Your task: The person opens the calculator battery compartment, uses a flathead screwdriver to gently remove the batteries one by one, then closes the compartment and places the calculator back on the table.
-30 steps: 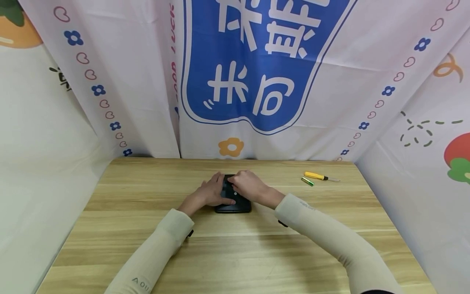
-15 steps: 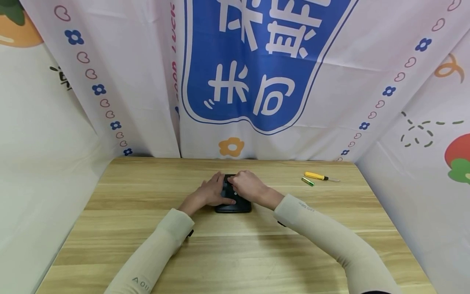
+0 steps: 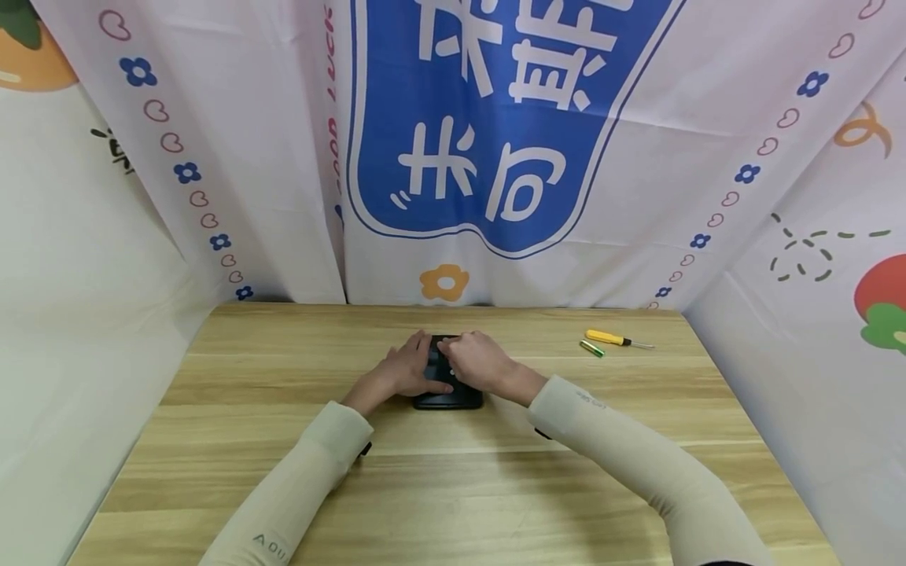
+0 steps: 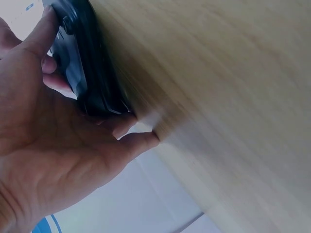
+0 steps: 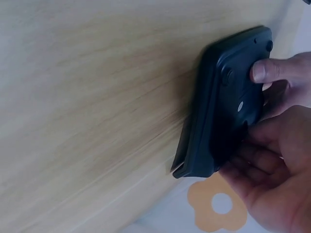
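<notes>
A black calculator [image 3: 453, 400] lies underside up on the table, its round feet and a small pale dot showing in the right wrist view. My left hand [image 3: 408, 371] holds it by the left side, thumb across the underside and fingers along the edge. In the left wrist view two fingertips [image 4: 146, 140] reach past the far corner and touch the tabletop. My right hand [image 3: 483, 361] is bent over the far part of the underside. Its curled fingers [image 5: 250, 165] work at the far end, and what lies beneath them is hidden.
A yellow-handled screwdriver [image 3: 605, 338] and a green battery [image 3: 592, 348] lie to the right on the wooden table [image 3: 453, 495]. Printed cloth [image 3: 524, 275] hangs right behind the table's back edge, with white sheets at both sides.
My right hand has shifted slightly over the underside and now covers more of the pale dot. The left hand, calculator, screwdriver and battery keep their places.
</notes>
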`<control>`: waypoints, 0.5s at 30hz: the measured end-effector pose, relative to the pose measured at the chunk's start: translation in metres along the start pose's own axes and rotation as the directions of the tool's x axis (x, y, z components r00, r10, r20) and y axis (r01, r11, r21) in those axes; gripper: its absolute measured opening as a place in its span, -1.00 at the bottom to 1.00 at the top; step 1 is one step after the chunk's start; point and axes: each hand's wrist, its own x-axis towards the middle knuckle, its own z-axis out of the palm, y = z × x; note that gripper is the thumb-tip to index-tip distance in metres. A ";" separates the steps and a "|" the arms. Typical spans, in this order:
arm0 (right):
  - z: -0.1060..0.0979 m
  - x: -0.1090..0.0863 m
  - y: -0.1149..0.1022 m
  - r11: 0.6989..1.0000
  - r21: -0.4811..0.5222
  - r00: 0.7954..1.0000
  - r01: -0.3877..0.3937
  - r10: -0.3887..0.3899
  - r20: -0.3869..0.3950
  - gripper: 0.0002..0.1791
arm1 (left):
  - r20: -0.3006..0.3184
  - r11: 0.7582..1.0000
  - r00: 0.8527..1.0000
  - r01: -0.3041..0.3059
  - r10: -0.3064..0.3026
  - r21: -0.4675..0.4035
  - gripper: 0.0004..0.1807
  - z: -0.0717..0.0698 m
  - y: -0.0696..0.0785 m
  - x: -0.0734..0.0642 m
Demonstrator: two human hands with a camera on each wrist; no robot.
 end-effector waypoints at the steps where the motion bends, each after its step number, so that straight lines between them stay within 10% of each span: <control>1: 0.000 -0.001 -0.002 1.000 -0.012 1.000 -0.003 0.003 0.016 -0.57 | 0.002 1.000 1.000 -0.002 0.002 -0.002 0.26 0.000 0.000 0.000; 15: 0.008 -0.018 -0.011 0.976 -0.213 0.992 0.038 -0.011 0.129 -0.32 | 0.014 1.000 1.000 -0.008 0.007 0.011 0.24 -0.001 0.001 -0.001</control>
